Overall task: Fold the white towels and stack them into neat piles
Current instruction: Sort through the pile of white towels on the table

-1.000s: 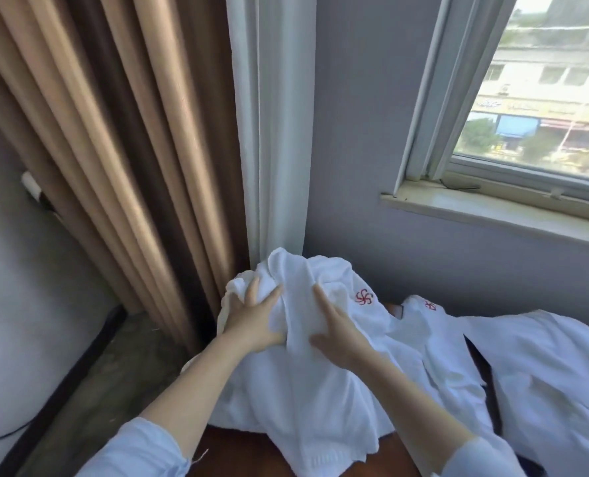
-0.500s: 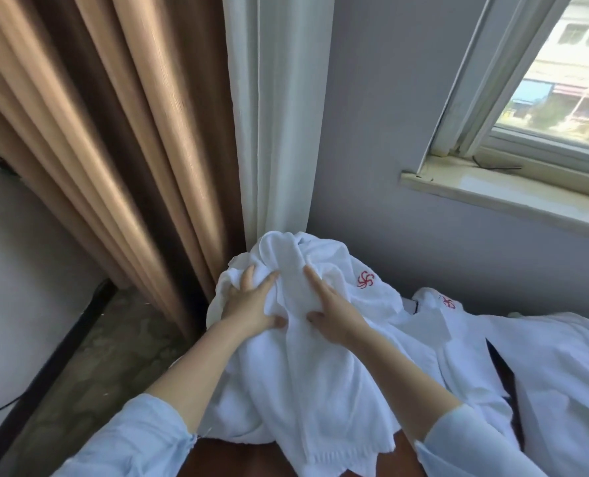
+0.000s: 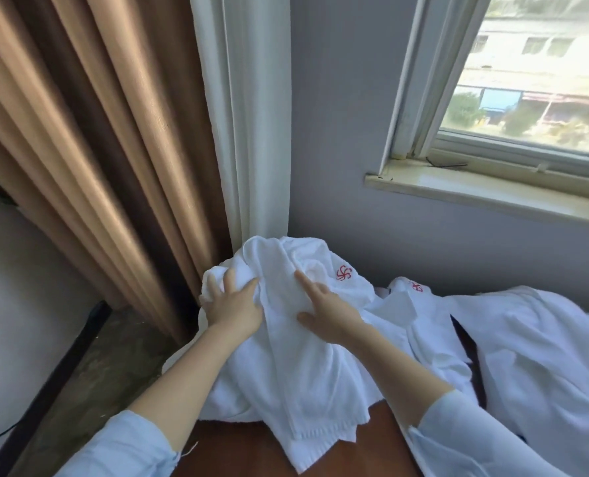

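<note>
1. Plainly, both hands lie on a heap of white towels (image 3: 296,366) at the table's (image 3: 251,449) far left corner, against the wall and just beside the curtains.
2. The left hand (image 3: 232,309) presses on the heap's left side, its fingers spread and nearly straight and its thumb out toward a raised fold; it grips nothing.
3. The right hand (image 3: 327,318) rests just to the right of that fold, index finger straight and pointing up the heap, thumb stuck out to the left. Its other fingers are sunk in the cloth, so whether it grips cannot be told.
4. One towel hangs from between the hands toward the near table edge, its ribbed hem lying on the brown wood.
5. A red swirl emblem (image 3: 344,273) is stitched on the heap just beyond the right hand; it is a mark, not letters.
6. A second red emblem (image 3: 416,286), partly hidden, shows on a towel further right.
7. More white cloth (image 3: 533,356) is spread over the table's right side.
8. Both forearms end in pale blue sleeves (image 3: 124,445).
9. A brown curtain (image 3: 97,149) and a white curtain (image 3: 255,132) hang behind the heap.
10. The window (image 3: 527,80) shows buildings and a blue sign too blurred to read.
</note>
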Demonstrator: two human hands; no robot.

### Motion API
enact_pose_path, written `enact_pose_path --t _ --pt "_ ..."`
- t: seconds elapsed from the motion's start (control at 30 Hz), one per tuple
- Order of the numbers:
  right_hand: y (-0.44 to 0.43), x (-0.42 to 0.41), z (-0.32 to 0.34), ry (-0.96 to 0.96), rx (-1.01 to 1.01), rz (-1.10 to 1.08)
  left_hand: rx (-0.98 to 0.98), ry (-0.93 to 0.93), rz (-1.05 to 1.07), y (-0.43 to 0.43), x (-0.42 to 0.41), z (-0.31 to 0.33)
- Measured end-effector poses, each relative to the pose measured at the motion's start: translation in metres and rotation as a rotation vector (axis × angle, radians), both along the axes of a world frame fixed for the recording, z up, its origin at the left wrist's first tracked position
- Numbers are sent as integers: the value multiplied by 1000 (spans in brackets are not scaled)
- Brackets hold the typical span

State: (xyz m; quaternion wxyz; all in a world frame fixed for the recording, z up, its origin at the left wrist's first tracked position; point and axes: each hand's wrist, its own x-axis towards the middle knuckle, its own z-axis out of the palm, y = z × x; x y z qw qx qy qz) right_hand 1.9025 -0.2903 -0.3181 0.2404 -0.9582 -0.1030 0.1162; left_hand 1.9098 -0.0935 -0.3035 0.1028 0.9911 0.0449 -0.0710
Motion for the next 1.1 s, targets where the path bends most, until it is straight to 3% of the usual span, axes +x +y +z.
enact_pose_path --t 0.1,0.17,0.4,0.57,1.1 --pt "-22 -29 10 -38 -49 10 -11 -176 -91 -26 -18 12" --pt "-44 -50 14 -45 -88 -31 -91 -197 -224 -53 -32 18" --pt "-142 -127 20 -8 -307 -189 -222 38 -525 -155 -87 15" --pt "-214 -183 25 0 -318 -312 -209 49 -661 -228 -121 13" --pt "-410 -296 25 89 -299 -518 -183 128 -765 -427 -193 -5"
